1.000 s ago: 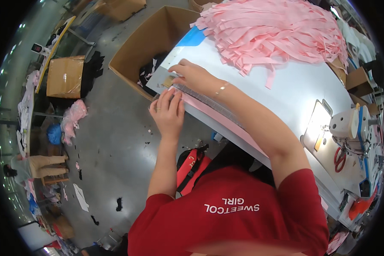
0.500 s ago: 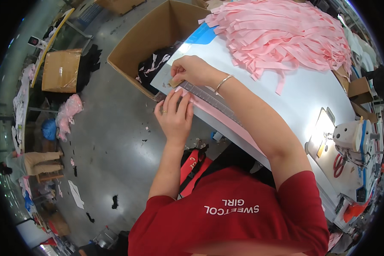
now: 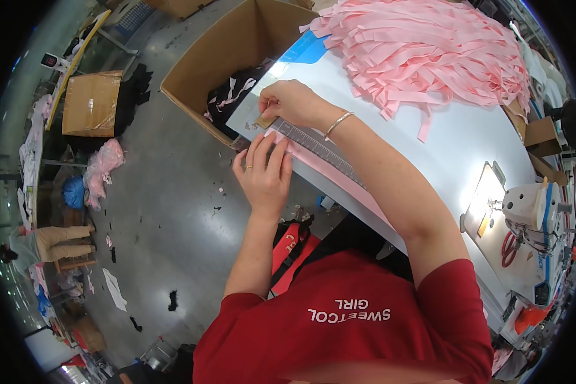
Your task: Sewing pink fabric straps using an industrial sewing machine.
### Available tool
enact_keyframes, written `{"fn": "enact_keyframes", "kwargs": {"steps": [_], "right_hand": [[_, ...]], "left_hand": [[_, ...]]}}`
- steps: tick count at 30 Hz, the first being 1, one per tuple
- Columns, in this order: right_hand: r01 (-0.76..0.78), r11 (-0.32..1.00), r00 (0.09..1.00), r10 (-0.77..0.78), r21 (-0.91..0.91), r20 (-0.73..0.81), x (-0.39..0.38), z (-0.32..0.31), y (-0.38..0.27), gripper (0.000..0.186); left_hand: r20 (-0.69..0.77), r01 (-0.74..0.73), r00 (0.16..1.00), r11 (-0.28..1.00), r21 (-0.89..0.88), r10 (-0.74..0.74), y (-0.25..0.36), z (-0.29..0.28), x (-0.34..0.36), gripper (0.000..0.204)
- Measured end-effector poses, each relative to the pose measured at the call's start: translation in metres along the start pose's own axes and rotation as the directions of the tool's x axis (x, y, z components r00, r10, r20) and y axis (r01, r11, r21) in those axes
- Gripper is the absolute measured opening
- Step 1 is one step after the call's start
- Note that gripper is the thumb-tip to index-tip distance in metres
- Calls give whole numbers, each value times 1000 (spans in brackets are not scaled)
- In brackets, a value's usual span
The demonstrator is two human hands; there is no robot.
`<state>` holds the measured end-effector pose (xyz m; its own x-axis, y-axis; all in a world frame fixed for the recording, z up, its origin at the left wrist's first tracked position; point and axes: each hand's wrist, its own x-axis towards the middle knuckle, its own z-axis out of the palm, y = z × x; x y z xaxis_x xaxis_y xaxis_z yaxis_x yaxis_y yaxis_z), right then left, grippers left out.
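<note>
A clear ruler [image 3: 320, 150] with pale markings lies along the near edge of the white table [image 3: 451, 150]. Beside it, on the edge side, runs a flat pink fabric strip [image 3: 345, 182]. My left hand [image 3: 265, 179] has its fingers stretched out, fingertips resting on the strip's far-left end. My right hand [image 3: 297, 105] bends over the ruler's end, thumb and fingers pinched together. Directly under those fingertips is a small tan piece [image 3: 264, 121]; what the pinch holds is hidden.
A big heap of pink fabric strips [image 3: 429, 54] covers the table's far side. An open cardboard box [image 3: 201, 64] with dark fabric [image 3: 227, 105] stands against the left corner. A sewing machine [image 3: 528, 208] and red-handled scissors [image 3: 509, 249] are at right. Behind on the left, a person [image 3: 51, 243] sits.
My right hand has shifted very slightly at the ruler's end, fingers still pinched. My left hand stays on the strip's end. The whole view has moved a little.
</note>
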<state>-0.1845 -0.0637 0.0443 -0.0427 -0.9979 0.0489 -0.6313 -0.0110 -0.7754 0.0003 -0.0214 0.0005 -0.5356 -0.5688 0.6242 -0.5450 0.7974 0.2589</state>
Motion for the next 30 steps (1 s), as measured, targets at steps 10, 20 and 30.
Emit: {"fn": "enact_keyframes", "kwargs": {"steps": [10,20,30], "right_hand": [[18,995,999,-21,-95,-35,-3,3,-4,12],[146,981,975,-164,-124,-147,-7,10,-6,10],[164,966,964,-200,-201,-175,-13,16,2,10]], "left_hand": [[-4,-2,1000,1000,-1,2,-1,1,0,22],[-9,-11,1000,1000,0,11,-1,1,0,24],[-11,-34,999,999,8,34,-5,3,1,26]]}}
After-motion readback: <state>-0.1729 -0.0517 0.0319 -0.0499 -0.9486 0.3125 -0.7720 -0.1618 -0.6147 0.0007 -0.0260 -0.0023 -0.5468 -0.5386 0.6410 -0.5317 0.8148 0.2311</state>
